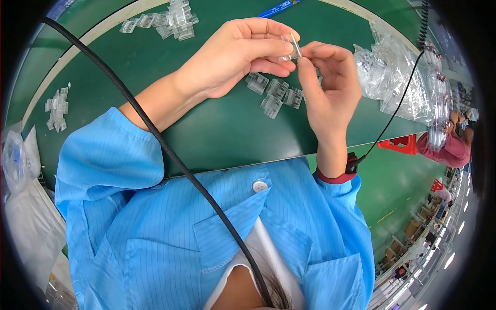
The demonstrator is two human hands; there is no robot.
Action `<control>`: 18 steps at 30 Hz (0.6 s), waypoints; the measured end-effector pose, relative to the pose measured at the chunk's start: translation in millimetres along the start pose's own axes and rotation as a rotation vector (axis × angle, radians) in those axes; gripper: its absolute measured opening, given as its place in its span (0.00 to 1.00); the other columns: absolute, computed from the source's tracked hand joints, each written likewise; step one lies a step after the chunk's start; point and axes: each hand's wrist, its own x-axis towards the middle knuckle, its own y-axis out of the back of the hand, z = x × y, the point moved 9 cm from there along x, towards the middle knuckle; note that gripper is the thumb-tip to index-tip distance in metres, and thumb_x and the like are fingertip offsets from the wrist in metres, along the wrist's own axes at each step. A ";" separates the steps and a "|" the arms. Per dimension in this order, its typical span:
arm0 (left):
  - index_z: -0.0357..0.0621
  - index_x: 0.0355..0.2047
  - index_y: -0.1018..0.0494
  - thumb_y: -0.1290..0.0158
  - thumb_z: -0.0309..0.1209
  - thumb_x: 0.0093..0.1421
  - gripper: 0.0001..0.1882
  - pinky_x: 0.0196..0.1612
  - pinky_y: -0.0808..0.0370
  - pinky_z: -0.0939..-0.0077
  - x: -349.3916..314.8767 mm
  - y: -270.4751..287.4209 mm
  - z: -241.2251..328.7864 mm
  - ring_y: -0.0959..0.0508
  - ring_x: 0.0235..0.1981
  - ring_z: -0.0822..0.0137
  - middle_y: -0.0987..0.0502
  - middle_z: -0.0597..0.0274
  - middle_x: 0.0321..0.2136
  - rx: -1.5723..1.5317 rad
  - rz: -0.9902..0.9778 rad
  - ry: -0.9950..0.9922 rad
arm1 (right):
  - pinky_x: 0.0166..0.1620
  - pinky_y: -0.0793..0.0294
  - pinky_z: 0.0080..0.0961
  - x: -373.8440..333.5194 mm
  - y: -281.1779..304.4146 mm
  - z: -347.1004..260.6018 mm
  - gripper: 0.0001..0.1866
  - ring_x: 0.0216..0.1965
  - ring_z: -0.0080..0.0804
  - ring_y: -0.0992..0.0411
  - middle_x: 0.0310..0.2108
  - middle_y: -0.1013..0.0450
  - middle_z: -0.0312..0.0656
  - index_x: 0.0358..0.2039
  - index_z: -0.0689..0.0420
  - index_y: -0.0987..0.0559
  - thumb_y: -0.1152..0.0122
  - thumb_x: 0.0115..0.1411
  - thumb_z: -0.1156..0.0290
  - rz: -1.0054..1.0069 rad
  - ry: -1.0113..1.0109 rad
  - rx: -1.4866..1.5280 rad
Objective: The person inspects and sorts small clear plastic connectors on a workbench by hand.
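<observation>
Between the thumb and fingers of my left hand [253, 49] is a small clear plastic part [295, 47], raised above the green table. My right hand [330, 77] meets it from the other side, thumb and index fingertip pinched at its lower right edge. Whether the right fingers also hold a tiny piece cannot be made out. Below the hands lie several similar clear plastic parts [276, 90] in a loose group. A larger pile of clear parts [178, 20] sits at the far left, and a smaller cluster [57, 108] rests near the table's left side.
A blue pen-like tool [279, 8] lies at the far edge. Clear plastic bags [395, 72] cover the table's right side. A black cable [150, 124] crosses the view diagonally. A thin black cord [398, 106] runs to my right wrist strap. Another person [447, 147] sits at far right.
</observation>
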 end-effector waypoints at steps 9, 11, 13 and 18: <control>0.38 0.33 0.25 0.47 0.21 0.52 0.07 0.34 0.28 0.64 -45.7 21.5 117.2 0.25 0.30 0.52 0.25 0.51 0.26 1.519 0.371 -0.598 | 0.35 0.26 0.27 24.1 113.5 14.6 0.08 0.31 0.36 0.24 0.33 0.23 0.44 0.35 0.59 0.22 0.43 0.54 0.76 -0.039 -0.066 -1.081; 0.37 0.33 0.26 0.47 0.21 0.52 0.06 0.33 0.28 0.64 -54.4 24.4 123.7 0.25 0.28 0.52 0.24 0.51 0.26 1.746 0.389 -0.693 | 0.35 0.26 0.29 25.3 114.2 19.3 0.08 0.31 0.38 0.25 0.32 0.23 0.45 0.35 0.60 0.22 0.43 0.53 0.75 -0.077 -0.071 -1.125; 0.37 0.32 0.26 0.47 0.20 0.53 0.06 0.32 0.29 0.64 -54.9 9.3 125.7 0.26 0.27 0.53 0.25 0.53 0.25 1.827 0.372 -0.800 | 0.35 0.26 0.31 25.3 116.7 23.8 0.08 0.30 0.40 0.25 0.32 0.23 0.47 0.34 0.60 0.22 0.43 0.53 0.74 -0.111 -0.084 -1.176; 0.46 0.41 0.25 0.42 0.22 0.50 0.16 0.28 0.28 0.72 -63.3 -7.6 81.9 0.25 0.25 0.59 0.28 0.58 0.26 1.658 0.088 -0.757 | 0.37 0.26 0.31 28.0 120.7 29.6 0.09 0.30 0.40 0.23 0.28 0.22 0.47 0.34 0.60 0.21 0.43 0.53 0.73 -0.026 -0.152 -1.130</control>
